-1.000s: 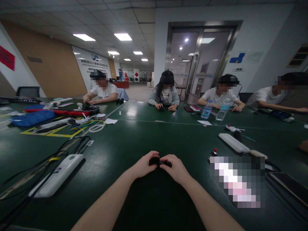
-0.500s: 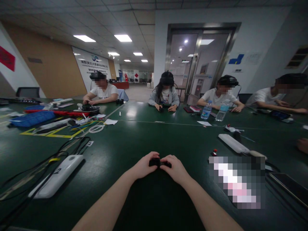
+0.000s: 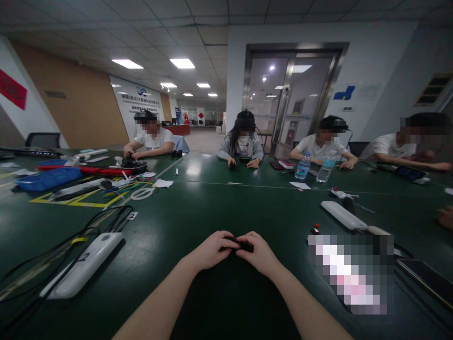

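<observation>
Head view: a small black object [image 3: 247, 246] is gripped by curled fingers of both the left hand [image 3: 211, 249] and right hand [image 3: 261, 252], at or just above the green table [image 3: 198, 208], seemingly for steadiness.

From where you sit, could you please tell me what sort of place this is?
Probably an office meeting area, judging by the lettered wall sign, the metal-framed glass door and the large green table.

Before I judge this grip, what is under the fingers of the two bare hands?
Parts of a small black object show in the bare left hand and bare right hand. They cover the rest, so its full shape and underside cannot be seen.
</observation>
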A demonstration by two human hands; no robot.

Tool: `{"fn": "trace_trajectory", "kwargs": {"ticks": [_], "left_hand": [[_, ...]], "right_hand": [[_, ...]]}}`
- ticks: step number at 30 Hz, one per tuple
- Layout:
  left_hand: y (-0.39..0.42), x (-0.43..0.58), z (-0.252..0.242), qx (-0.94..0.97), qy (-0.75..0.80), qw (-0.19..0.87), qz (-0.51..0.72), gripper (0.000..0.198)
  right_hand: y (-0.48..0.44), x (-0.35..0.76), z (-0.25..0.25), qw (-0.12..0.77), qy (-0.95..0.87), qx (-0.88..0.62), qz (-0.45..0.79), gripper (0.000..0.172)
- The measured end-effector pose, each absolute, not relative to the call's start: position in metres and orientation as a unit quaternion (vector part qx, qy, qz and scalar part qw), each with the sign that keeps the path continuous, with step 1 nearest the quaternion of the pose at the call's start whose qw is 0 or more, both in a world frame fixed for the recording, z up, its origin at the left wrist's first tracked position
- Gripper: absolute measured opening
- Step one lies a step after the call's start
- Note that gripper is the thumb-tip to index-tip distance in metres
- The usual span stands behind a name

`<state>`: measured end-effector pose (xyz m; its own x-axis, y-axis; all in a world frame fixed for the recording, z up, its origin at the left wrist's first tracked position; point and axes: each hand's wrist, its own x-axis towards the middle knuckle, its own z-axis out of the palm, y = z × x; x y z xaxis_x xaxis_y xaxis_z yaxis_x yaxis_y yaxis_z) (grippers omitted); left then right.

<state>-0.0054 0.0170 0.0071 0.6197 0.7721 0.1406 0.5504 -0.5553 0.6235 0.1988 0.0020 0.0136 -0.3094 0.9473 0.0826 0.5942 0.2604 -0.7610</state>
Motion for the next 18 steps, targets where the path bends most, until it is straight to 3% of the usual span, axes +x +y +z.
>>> {"fn": "trace_trajectory", "kwargs": {"ticks": [7, 12, 18], "left_hand": [[0.044, -0.07, 0.01, 0.757, 0.592, 0.15, 0.234, 0.035], [0.057, -0.133, -0.003, 0.482, 0.839, 0.018, 0.251, 0.04], [0.061, -0.152, -0.013, 0.408, 0.871, -0.044, 0.269, 0.039]], "right_hand": [[0.021, 0.233, 0.002, 0.375, -0.628, -0.596, 0.33, 0.028], [0.028, 0.243, -0.002, 0.4, -0.586, -0.614, 0.345, 0.024], [0.026, 0.241, 0.001, 0.394, -0.589, -0.621, 0.335, 0.024]]}}
